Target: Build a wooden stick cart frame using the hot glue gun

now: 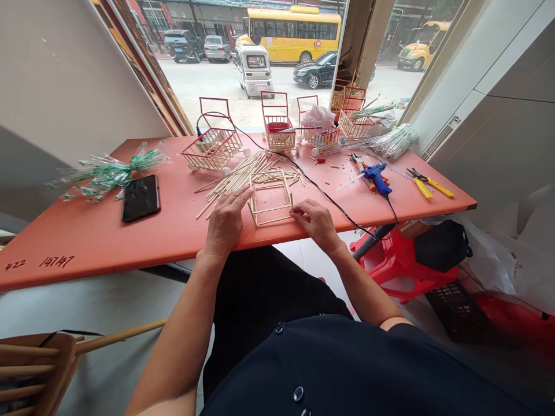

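A small frame of pale wooden sticks stands on the orange table in front of me. My left hand lies beside its left side, fingers stretched flat on the table and touching the frame's near left corner. My right hand is curled at the frame's right side, its fingertips pinched on the near right upright stick. A heap of loose sticks lies just behind the left hand.
Several finished stick carts stand along the far edge by the window. A blue glue gun with a black cord, yellow pliers, a black phone, a wrapped stick bundle and green-tipped bundles lie around. A red stool stands at right.
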Available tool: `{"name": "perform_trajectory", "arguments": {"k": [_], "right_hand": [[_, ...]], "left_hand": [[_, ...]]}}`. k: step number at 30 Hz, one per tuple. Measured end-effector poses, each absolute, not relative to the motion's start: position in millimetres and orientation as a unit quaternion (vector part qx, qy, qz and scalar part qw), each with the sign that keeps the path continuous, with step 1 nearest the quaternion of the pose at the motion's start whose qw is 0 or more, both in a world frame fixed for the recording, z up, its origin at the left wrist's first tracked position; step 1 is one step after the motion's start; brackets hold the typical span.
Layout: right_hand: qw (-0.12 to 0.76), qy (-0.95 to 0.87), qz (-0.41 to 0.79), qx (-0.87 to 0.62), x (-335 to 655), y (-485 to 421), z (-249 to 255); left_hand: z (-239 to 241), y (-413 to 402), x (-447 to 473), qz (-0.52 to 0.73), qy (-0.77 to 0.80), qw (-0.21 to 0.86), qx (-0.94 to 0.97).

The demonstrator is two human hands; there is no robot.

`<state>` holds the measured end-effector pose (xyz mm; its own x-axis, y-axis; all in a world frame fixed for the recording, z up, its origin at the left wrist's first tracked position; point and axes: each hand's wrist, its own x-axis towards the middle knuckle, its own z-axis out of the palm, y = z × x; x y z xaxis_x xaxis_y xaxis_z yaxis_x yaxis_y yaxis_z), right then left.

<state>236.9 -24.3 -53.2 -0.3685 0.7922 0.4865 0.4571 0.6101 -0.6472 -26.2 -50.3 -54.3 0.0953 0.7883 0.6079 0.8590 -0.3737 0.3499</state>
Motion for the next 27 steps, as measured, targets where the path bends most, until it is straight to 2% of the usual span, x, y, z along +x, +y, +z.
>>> {"name": "perform_trajectory", "arguments": {"k": [27], "right_hand": [[0.396,-0.804,0.204,-0.394,237.5,-22.4,-52.5]], "left_hand": [[-53.5,-52.3,-24.0,-0.364,-0.589,0.065,-0.718]]}}
